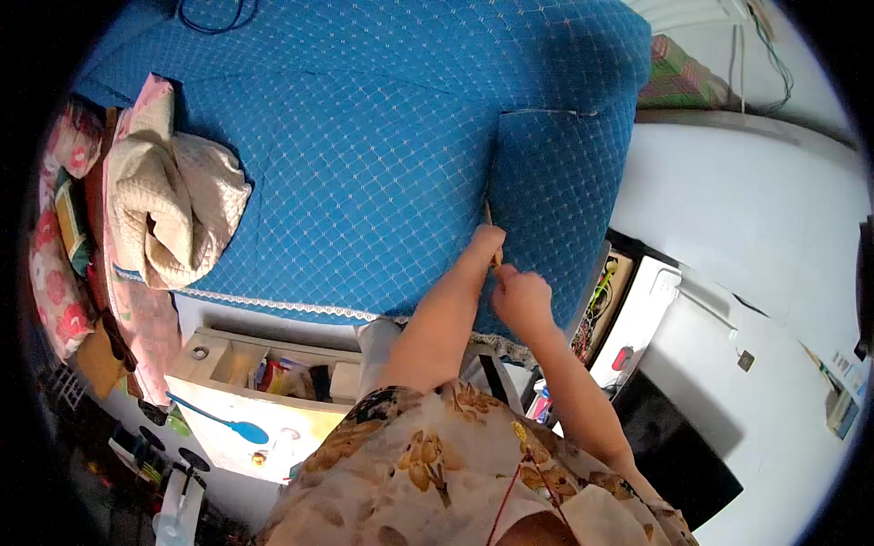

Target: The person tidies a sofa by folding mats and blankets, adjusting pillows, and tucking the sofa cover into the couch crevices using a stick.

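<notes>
Blue quilted fabric [364, 182] with a pale diamond pattern covers the large surface ahead. Near its right part, my left hand [489, 239] is closed round a thin, light-brown item, whose pointed tip [488, 214] sticks out beyond the fingers beside a fold in the fabric. My right hand [523, 298] is closed just below and to the right, at the lower end of the same thin item. What exactly the item is, I cannot make out. A loose flap of blue fabric [551, 173] lies right of the fold.
A cream quilted cloth [173, 205] lies bunched at the left. Below the blue fabric stands an open drawer [232, 359] with small items. A blue spoon-shaped object [246, 431] is at lower left. Cables [596, 305] and a dark screen-like panel [678, 446] are at right.
</notes>
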Available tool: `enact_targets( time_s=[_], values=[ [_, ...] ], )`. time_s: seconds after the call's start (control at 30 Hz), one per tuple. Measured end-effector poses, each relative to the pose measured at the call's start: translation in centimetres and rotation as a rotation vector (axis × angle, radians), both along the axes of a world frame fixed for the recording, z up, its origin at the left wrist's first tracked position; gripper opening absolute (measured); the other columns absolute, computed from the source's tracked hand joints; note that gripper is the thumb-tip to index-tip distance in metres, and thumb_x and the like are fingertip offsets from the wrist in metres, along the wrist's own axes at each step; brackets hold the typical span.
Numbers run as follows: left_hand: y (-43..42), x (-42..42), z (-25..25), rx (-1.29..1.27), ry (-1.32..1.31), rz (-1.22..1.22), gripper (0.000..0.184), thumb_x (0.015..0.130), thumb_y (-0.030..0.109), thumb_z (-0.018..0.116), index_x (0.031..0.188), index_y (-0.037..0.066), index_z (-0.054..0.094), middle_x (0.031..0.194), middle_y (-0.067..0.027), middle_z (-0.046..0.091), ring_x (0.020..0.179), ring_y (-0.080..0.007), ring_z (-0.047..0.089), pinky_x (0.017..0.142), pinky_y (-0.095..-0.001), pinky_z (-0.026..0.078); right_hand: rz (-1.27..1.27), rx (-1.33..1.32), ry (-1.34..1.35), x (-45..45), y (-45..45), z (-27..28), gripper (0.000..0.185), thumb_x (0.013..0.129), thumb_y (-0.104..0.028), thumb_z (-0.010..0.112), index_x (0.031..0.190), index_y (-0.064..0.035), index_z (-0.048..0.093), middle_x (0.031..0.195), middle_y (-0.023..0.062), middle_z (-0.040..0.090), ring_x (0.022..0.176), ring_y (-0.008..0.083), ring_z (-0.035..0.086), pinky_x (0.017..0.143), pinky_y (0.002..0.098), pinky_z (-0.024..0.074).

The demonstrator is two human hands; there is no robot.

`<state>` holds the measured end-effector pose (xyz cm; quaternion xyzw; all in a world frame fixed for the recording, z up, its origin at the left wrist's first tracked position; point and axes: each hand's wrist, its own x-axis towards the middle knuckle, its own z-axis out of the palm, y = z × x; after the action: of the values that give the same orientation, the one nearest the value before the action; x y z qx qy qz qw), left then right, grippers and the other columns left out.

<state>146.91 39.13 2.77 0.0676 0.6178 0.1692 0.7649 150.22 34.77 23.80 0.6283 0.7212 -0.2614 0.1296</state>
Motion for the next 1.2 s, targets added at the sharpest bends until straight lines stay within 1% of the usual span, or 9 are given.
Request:
enact_targets(
  time_s=[0.17,0.3,0.43,0.63,0.73,0.83,0.9,1.03,1.2],
  values=[
    [-2.0,-0.9,-2.0,-0.032,-0.08,0.018,0.027,0.085,0.017,0.056,0.064,0.001,0.047,0.05,-0.0097,0.047,0.036,-0.0217,0.041,0.033,-0.037,0.03,0.098,0.026,-0.015,-0.3,-2.5,-2.8,0.02,0.073,-0.012,0.055,0.092,-0.0078,0.058,0.06,0.0162,0.059,0.057,0.0358,0.059,0.053,0.0462,0.0478],
    [-1.9,-1.2,1.2,0.1,-0.008,-0.122,0.03,0.086,0.02,0.056,0.064,0.002,0.048,0.047,-0.0091,0.045,0.034,-0.0226,0.041,0.033,-0.0383,0.032,0.088,-0.001,-0.025,-1.7,-1.4,2.1,0.016,0.077,-0.011,0.048,0.088,-0.0054,0.057,0.062,0.0173,0.06,0.058,0.0357,0.06,0.053,0.0461,0.0482],
    [-0.2,-1.6,3.8,-0.017,-0.143,0.14,0.028,0.086,0.021,0.056,0.069,0.002,0.048,0.045,-0.0056,0.039,0.032,-0.02,0.037,0.032,-0.035,0.031,0.14,0.004,-0.059,-2.6,-0.2,5.4,0.015,0.079,-0.01,0.046,0.087,-0.0039,0.056,0.062,0.018,0.06,0.056,0.0354,0.061,0.052,0.0462,0.0477],
    [3.2,-1.5,3.0,-0.001,-0.047,0.003,0.023,0.087,0.017,0.055,0.071,0.002,0.046,0.048,-0.0064,0.04,0.033,-0.0185,0.037,0.031,-0.035,0.03,0.078,0.011,-0.061,-2.2,2.0,2.7,0.023,0.075,-0.009,0.052,0.097,-0.0082,0.058,0.062,0.0177,0.06,0.058,0.0356,0.06,0.052,0.0457,0.0472],
    [3.7,-1.3,2.8,-0.056,-0.067,0.033,0.024,0.086,0.017,0.057,0.071,0.002,0.046,0.051,-0.007,0.042,0.035,-0.0185,0.039,0.031,-0.0355,0.031,0.089,-0.01,-0.117,-2.5,2.3,2.5,0.023,0.075,-0.009,0.051,0.097,-0.0069,0.057,0.063,0.0178,0.06,0.058,0.0363,0.06,0.053,0.0461,0.0475],
    [4.5,-1.4,1.9,-0.039,-0.044,-0.084,0.023,0.083,0.016,0.059,0.069,0.003,0.046,0.051,-0.0058,0.042,0.038,-0.0172,0.041,0.033,-0.0337,0.032,0.078,-0.006,-0.103,-2.4,2.9,0.9,0.022,0.075,-0.009,0.051,0.096,-0.0057,0.057,0.062,0.0178,0.059,0.058,0.0363,0.06,0.053,0.0469,0.0474],
    [4.7,-1.8,-0.9,0.133,-0.175,-0.017,0.023,0.081,0.016,0.06,0.066,0.005,0.046,0.051,-0.0047,0.042,0.039,-0.0162,0.041,0.034,-0.0321,0.032,0.049,0.017,-0.047,-2.4,4.8,-0.1,0.021,0.074,-0.01,0.051,0.094,-0.0054,0.057,0.062,0.0178,0.059,0.058,0.036,0.06,0.053,0.0469,0.0475],
    [2.7,-3.9,-1.8,0.321,-0.573,0.321,0.022,0.078,0.016,0.06,0.064,0.009,0.045,0.051,-0.0031,0.041,0.04,-0.0148,0.041,0.036,-0.0299,0.032,0.126,0.004,-0.035,-3.2,5.3,-1.8,0.021,0.073,-0.011,0.053,0.092,-0.0044,0.057,0.061,0.0183,0.059,0.058,0.0361,0.06,0.053,0.0469,0.0476],
    [5.5,-3.5,2.8,0.175,-0.197,0.062,0.025,0.083,0.018,0.058,0.067,0.004,0.043,0.049,-0.004,0.042,0.038,-0.0164,0.042,0.035,-0.0314,0.033,0.15,0.008,-0.11,-4.0,5.5,2.5,0.022,0.075,-0.01,0.051,0.096,-0.0047,0.058,0.062,0.0177,0.06,0.057,0.0351,0.06,0.053,0.046,0.0476]
  ],
)
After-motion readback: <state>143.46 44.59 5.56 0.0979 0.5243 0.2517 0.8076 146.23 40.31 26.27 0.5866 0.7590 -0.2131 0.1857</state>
